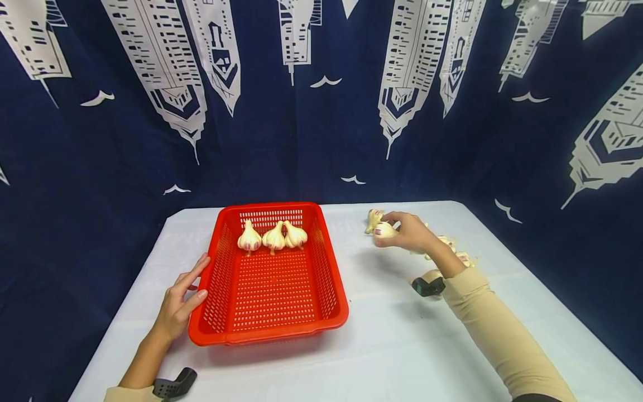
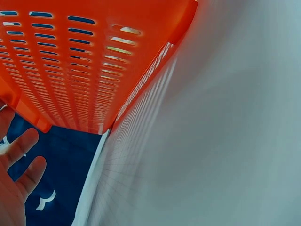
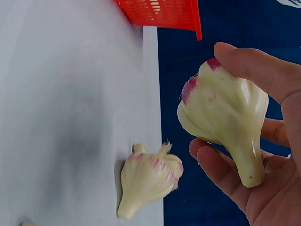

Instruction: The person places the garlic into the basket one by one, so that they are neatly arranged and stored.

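A garlic bulb (image 3: pixel 225 106), pale with purple streaks, is held between the thumb and fingers of my right hand (image 1: pixel 409 231), raised above the table's right half. Just beyond it another garlic bulb (image 1: pixel 374 220) lies on the table, also seen in the right wrist view as a bulb (image 3: pixel 150 176) near the edge. My left hand (image 1: pixel 177 304) rests beside the left wall of a red plastic basket (image 1: pixel 271 329), fingers extended at its rim. Three garlic bulbs (image 1: pixel 273 237) sit in a row at the basket's far end.
Several more garlic bulbs (image 1: pixel 464 258) lie on the right of the white table (image 1: pixel 382 346), partly hidden by my right forearm. Behind the table hangs a dark blue cloth (image 1: pixel 321 139) with white building prints.
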`<state>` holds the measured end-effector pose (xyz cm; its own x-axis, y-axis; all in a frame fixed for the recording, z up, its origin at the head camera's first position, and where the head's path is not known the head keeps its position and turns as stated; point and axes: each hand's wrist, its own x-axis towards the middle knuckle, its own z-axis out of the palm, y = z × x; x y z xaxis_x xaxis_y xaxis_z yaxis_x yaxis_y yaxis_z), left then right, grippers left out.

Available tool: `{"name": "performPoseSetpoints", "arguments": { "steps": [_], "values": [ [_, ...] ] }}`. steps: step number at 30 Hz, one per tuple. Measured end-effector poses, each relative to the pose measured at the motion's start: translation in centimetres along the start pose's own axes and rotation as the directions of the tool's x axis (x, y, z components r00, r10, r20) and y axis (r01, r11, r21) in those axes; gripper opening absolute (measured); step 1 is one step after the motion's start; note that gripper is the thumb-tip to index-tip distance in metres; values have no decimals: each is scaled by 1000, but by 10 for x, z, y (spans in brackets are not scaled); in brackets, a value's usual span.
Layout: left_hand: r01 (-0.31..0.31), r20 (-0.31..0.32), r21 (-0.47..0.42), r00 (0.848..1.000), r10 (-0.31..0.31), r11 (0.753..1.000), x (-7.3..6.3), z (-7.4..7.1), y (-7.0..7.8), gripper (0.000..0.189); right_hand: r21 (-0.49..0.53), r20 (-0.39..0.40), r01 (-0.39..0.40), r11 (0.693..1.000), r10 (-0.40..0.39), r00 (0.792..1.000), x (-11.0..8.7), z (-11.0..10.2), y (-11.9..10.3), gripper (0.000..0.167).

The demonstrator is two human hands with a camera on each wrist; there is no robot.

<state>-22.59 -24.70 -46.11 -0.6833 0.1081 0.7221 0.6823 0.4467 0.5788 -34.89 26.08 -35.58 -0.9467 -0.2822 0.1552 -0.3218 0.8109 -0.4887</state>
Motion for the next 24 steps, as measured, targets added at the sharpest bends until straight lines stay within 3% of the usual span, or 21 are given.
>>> {"name": "performPoseSetpoints", "arguments": {
  "steps": [6,14,24],
  "values": [
    [7,1,4,1000,-7,1000,-1,0,0,62,27,11,32,999,-32,999,0,3,-10,67],
    [25,4,6,1000,-25,1000,0,0,1,63,2,8,144,990,-144,990,5,7,-19,62],
    [2,4,-2,1000,-2,1000,0,0,0,62,35,27,171,985,-172,985,11,10,-31,56]
  ]
}}
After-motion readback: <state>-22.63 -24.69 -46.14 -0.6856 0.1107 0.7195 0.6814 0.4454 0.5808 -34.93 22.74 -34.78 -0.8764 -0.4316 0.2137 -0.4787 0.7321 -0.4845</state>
